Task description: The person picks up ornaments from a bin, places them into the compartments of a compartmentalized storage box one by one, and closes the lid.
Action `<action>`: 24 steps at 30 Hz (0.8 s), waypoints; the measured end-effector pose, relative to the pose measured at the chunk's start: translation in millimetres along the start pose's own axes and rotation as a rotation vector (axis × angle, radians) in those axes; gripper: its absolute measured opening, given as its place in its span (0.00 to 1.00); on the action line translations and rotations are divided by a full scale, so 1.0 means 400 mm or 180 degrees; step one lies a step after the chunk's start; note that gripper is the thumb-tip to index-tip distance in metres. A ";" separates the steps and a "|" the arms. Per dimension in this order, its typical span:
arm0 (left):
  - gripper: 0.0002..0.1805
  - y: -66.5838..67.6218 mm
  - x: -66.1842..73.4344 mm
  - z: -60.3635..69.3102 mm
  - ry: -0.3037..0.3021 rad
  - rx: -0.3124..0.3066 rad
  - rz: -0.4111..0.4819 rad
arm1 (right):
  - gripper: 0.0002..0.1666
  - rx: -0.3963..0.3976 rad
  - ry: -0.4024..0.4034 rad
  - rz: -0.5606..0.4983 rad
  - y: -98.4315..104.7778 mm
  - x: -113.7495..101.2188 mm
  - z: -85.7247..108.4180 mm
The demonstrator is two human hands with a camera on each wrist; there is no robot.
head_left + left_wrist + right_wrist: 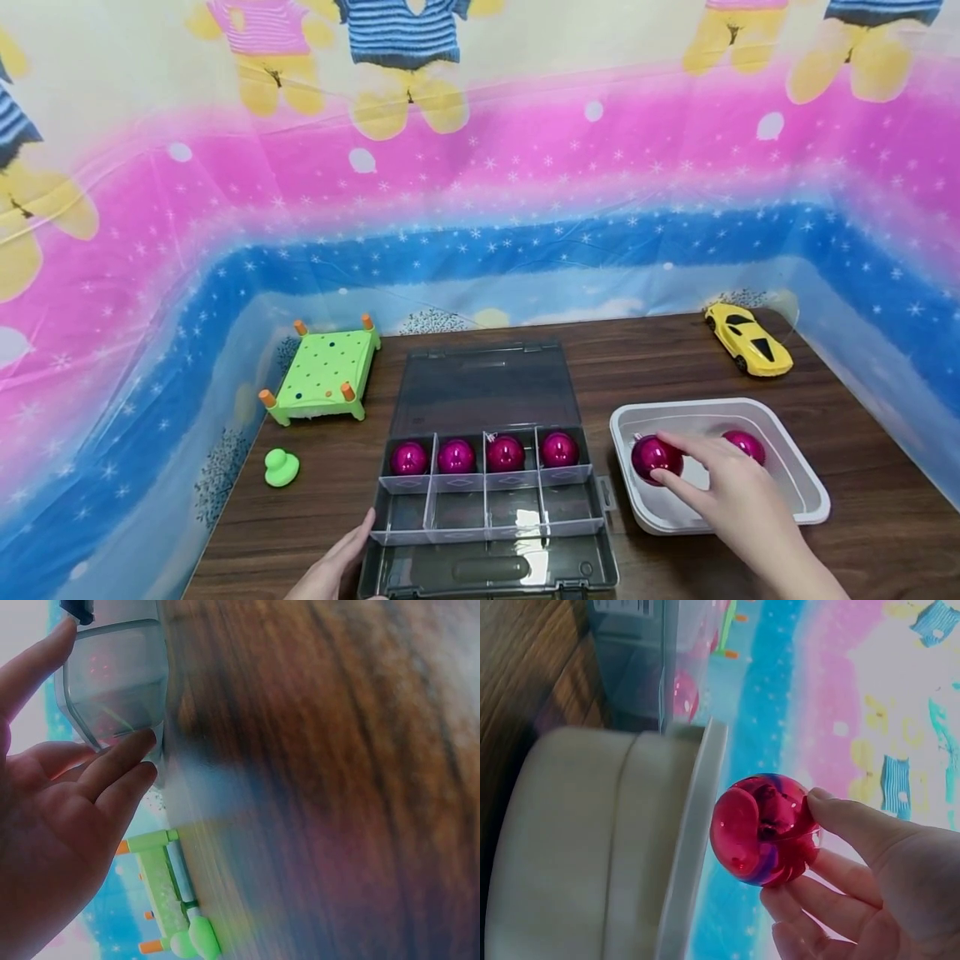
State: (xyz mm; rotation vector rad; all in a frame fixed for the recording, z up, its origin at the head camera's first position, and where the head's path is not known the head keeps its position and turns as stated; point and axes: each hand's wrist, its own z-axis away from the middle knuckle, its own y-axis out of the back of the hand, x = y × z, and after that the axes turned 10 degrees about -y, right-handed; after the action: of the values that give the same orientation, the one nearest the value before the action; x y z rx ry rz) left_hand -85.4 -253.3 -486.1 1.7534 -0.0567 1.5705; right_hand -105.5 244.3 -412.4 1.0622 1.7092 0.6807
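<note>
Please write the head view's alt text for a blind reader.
A right hand holds a magenta bauble above a white tub with another inside; the left hand touches an open divided box with four more baubles. A green toy bed and duck sit left, a yellow toy sports car right.

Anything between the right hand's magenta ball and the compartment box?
Beside the magenta ball: the left rim of the white tray, then the right wall of the compartment box. No loose object shows between.
</note>
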 end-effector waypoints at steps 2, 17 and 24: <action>0.50 -0.003 -0.012 0.000 -0.0027 0.0010 -0.0079 | 0.28 0.0003 0.0060 -0.0062 -0.007 -0.009 0.000; 0.50 0.001 -0.050 0.000 0.0013 -0.0033 -0.0022 | 0.28 -0.0144 0.0282 -0.0258 -0.054 -0.062 -0.009; 0.49 0.003 -0.013 -0.005 0.0038 -0.0036 -0.0026 | 0.30 -0.0108 0.0701 -0.0478 -0.081 -0.084 -0.009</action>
State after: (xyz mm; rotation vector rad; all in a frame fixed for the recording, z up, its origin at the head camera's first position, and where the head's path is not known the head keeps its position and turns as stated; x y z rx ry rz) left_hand -88.8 -255.3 -490.3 1.7334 -0.0523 1.5719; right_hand -115.0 199.6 -422.9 0.8498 1.9375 0.7488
